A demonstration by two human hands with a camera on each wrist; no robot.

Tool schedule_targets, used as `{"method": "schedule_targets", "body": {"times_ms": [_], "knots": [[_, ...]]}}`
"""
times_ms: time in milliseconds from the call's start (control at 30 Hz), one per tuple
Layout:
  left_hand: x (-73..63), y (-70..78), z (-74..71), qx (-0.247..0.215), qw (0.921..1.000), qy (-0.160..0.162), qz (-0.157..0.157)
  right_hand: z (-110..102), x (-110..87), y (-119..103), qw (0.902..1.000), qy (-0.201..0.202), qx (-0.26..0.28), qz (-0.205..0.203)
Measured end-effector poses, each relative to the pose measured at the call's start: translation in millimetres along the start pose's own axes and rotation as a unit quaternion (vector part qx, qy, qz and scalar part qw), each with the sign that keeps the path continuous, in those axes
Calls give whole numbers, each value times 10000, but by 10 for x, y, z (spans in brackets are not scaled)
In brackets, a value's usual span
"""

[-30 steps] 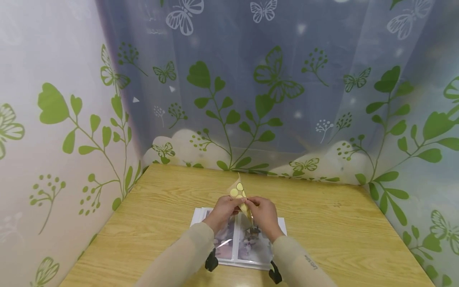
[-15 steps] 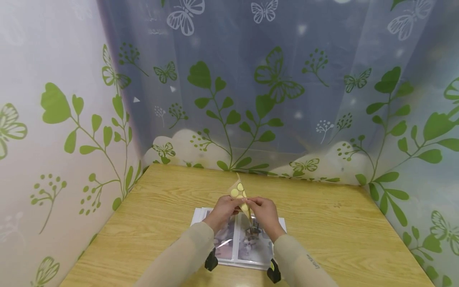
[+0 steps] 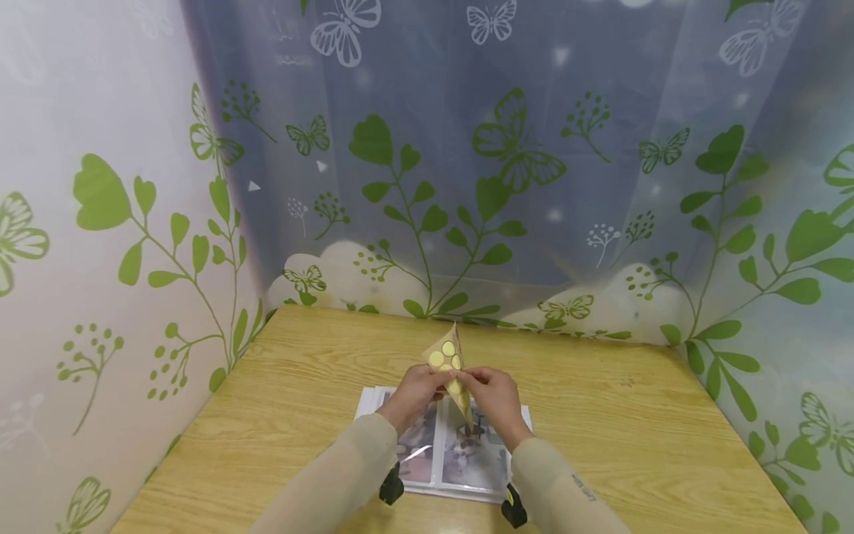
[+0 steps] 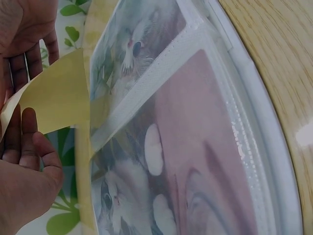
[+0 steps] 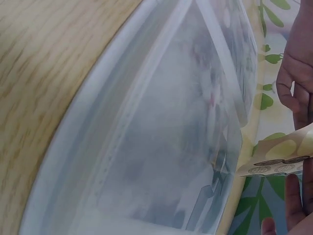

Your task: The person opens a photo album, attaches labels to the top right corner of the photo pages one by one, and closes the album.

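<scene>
Both hands hold a tan sheet of round yellow stickers (image 3: 437,359) above an album with clear photo pockets (image 3: 438,456). The left hand (image 3: 415,393) pinches the sheet's left side with the thumb on top. At its right edge, the right hand (image 3: 497,397) pinches with thumb and fingers. Bent between the hands, the sheet points one corner at the back wall and another down at the album. Its plain back (image 4: 61,95) shows in the left wrist view. Dark printed circles (image 5: 269,162) appear along its edge in the right wrist view.
The open album lies on a wood-grain table (image 3: 620,445), with pictures of white furry animals in its pockets. Printed curtains with green leaves and butterflies (image 3: 427,215) enclose the table at the back and both sides. Black straps (image 3: 391,486) hang under the wrists.
The sheet has turned so that more of its stickered face shows, and its top corner has swung right. The right hand has shifted slightly right; the left hand stays almost in place.
</scene>
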State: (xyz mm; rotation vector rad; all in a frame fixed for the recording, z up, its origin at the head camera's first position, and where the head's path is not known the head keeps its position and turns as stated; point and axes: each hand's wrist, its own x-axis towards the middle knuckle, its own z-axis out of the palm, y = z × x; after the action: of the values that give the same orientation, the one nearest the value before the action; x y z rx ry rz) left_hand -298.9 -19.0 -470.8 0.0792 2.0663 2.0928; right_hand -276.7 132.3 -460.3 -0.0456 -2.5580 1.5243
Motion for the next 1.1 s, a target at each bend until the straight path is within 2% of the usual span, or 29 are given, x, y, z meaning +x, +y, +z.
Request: {"method": "schedule_targets", "body": {"times_ms": [633,1100], "knots": [[11,-23,-42,110,9999,-29,87,58,-28,-30,9969,206,-575,-501],[19,-33,-30,142,9999,75,41,39,-13,14,9993,201,-288,-131]]}}
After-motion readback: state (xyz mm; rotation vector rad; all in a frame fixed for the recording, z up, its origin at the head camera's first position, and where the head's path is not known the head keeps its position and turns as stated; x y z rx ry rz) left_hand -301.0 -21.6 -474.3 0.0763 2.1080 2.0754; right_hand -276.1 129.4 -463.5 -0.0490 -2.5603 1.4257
